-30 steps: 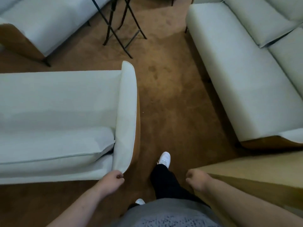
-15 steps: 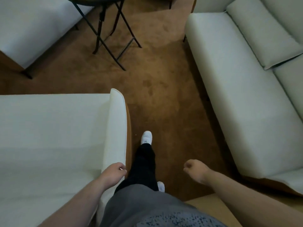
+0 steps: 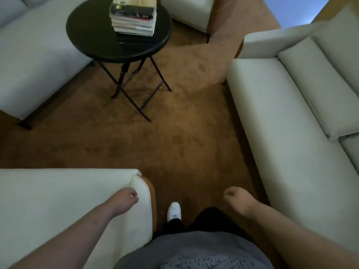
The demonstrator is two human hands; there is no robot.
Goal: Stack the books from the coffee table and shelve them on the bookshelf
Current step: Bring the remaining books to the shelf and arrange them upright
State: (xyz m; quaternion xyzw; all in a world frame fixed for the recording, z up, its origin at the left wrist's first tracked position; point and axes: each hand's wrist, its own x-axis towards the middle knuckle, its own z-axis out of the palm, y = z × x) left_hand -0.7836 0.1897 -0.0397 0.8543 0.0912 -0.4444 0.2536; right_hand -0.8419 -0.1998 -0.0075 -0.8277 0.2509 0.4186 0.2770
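Note:
A stack of several books (image 3: pixel 134 17) stands on a round black folding coffee table (image 3: pixel 91 33) at the top of the head view, far ahead of me. My left hand (image 3: pixel 125 199) hangs with loosely curled fingers over the arm of the near sofa and holds nothing. My right hand (image 3: pixel 236 199) hangs loosely curled above the carpet, also holding nothing. No bookshelf is in view.
A pale sofa (image 3: pixel 58 206) lies close at my lower left, a long one (image 3: pixel 287 117) along the right, another (image 3: pixel 29 61) at upper left, and a pale seat (image 3: pixel 190 12) behind the table. Brown carpet (image 3: pixel 174 136) runs between them. My white shoe (image 3: pixel 174 211) steps forward.
I have walked forward and the view has lifted: the coffee table top and book stack have come into sight. The near sofa has slid down and back. Both hands stay loose and hold nothing.

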